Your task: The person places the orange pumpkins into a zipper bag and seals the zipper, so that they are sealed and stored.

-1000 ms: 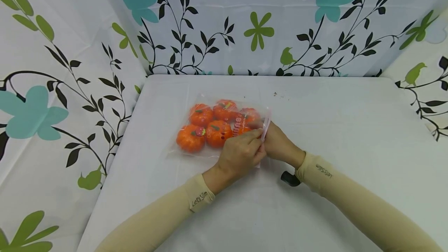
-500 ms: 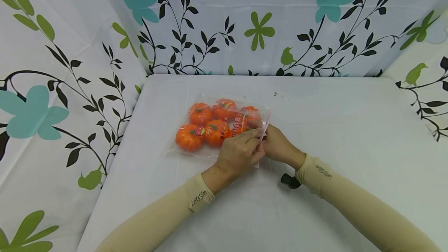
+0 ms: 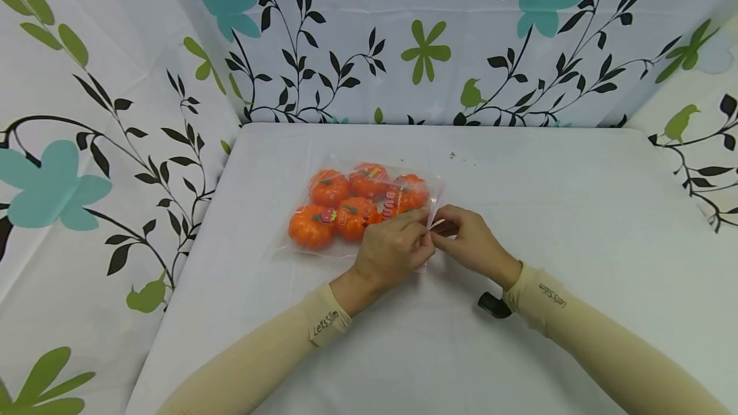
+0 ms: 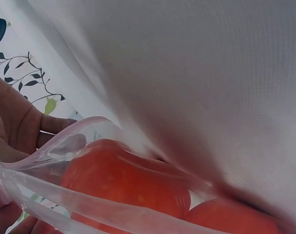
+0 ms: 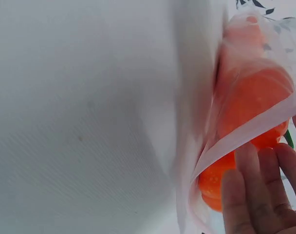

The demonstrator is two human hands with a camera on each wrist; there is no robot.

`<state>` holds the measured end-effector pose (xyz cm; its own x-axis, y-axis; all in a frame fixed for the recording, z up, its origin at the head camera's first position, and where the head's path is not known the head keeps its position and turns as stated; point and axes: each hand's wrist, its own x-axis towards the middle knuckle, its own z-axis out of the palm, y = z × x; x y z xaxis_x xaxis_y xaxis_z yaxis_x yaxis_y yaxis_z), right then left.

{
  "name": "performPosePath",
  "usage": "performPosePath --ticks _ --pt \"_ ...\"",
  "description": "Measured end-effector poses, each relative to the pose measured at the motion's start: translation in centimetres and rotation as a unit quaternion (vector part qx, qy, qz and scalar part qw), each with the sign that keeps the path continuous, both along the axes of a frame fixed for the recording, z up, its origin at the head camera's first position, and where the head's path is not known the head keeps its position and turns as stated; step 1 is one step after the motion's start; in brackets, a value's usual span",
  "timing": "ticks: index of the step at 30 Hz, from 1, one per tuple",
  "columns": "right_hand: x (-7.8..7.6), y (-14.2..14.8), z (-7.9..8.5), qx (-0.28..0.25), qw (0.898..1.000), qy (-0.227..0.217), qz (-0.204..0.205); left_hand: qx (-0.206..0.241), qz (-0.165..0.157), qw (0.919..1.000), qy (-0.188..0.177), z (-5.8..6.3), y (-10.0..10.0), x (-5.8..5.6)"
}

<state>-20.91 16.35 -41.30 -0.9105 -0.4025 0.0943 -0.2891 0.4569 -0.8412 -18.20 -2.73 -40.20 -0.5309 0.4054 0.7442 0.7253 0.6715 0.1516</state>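
Note:
A clear plastic bag (image 3: 436,196) with red printed lettering lies on the white table, its mouth facing right. Inside are several small orange pumpkins (image 3: 311,227) with green stems. My left hand (image 3: 389,248) pinches the bag's edge near the mouth. At the mouth, my right hand (image 3: 475,242) has its thumb and fingers apart, the fingertips right at the rim. The right wrist view shows the right fingers (image 5: 257,195) nearly straight, overlapping the opening in front of a pumpkin (image 5: 257,102). In the left wrist view, the bag's film (image 4: 94,202) bulges round a pumpkin (image 4: 119,175).
The white table (image 3: 548,197) is backed and flanked by a patterned curtain (image 3: 352,11) with leaves and flowers. Tiny crumbs (image 3: 453,155) lie behind the bag. A small black device (image 3: 494,305) sits at the right sleeve's cuff.
The right hand has drawn back from inside the bag, moving right to the rim. The left hand keeps its grip on the edge, and the bag has stayed nearly in place.

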Motion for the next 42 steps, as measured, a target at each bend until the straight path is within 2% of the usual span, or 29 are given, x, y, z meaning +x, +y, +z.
performPosePath --ticks 8,18,24,29,35,39,42 --pt "-0.1 -0.2 -0.5 -0.024 0.999 -0.002 0.025 -0.008 0.003 0.9998 0.016 -0.1 0.4 0.1" --pt "-0.2 0.1 -0.8 -0.011 0.999 -0.006 0.049 -0.023 0.009 0.9995 0.021 -0.3 0.5 0.2" --pt "-0.1 0.8 -1.2 0.008 0.998 0.009 0.06 -0.046 0.014 0.9987 0.019 -0.6 0.2 0.6" --pt "0.1 1.7 -1.2 0.034 0.996 0.038 0.068 -0.071 0.012 0.9974 0.007 -0.9 0.1 1.1" --pt "0.8 2.8 -0.8 0.091 0.99 0.096 0.042 -0.109 0.008 0.9937 -0.025 -1.1 0.3 1.6" --pt "1.2 3.6 -0.4 0.129 0.981 0.141 0.019 -0.14 0.005 0.989 -0.048 -1.2 0.3 1.8" --pt "1.4 4.1 -0.2 0.154 0.97 0.186 0.005 -0.166 0.004 0.9844 -0.06 -1.3 0.4 2.0"
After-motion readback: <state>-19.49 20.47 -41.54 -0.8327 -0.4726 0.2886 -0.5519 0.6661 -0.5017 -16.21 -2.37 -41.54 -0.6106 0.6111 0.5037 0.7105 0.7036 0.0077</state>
